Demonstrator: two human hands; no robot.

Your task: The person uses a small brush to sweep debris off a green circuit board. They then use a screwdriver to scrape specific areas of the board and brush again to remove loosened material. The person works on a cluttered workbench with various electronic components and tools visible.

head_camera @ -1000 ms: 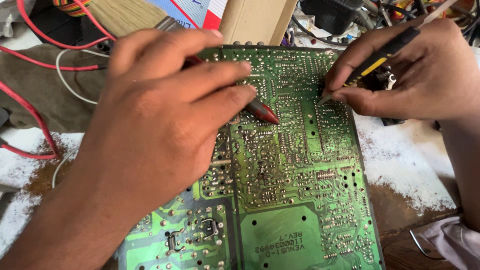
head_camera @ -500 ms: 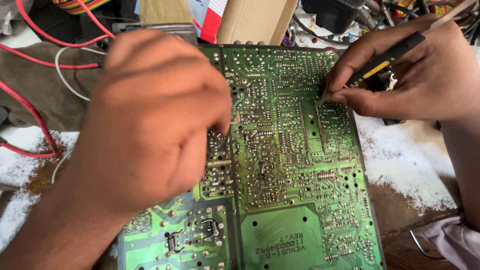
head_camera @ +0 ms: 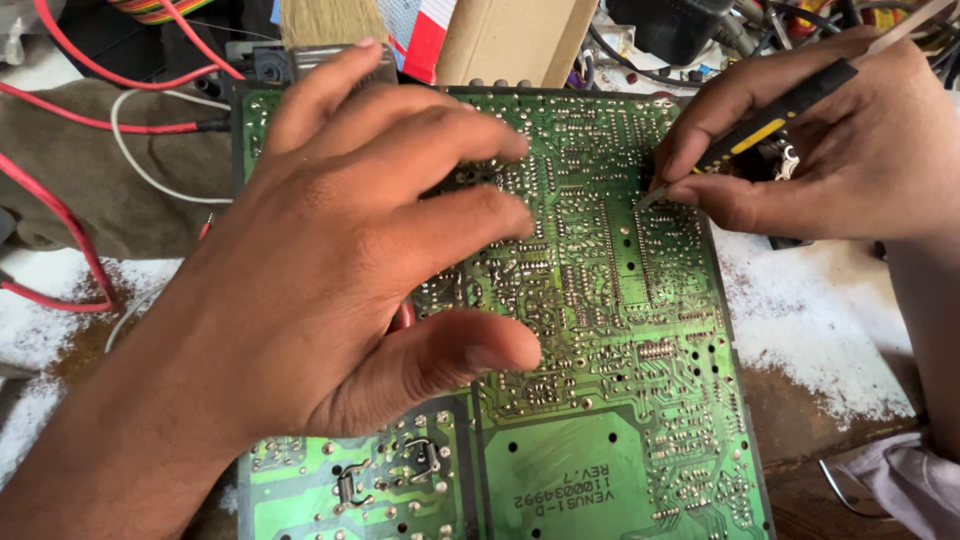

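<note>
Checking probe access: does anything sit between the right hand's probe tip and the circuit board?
Nothing visible. The black-and-yellow probe in the right hand has its tip down at the circuit board; the left hand spreads over the board's left part, apart.

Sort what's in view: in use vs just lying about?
In use:
circuit board
left hand, spread open over the board
right hand, pinching black-and-yellow probe

Lying about:
red wires
white wire
brown cloth
cardboard box

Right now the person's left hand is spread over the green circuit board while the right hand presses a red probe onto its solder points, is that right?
Not quite. In the head view the probe in the right hand is black and yellow, not red. The left hand is spread over the green circuit board, and the probe's tip does touch its solder points.
</note>
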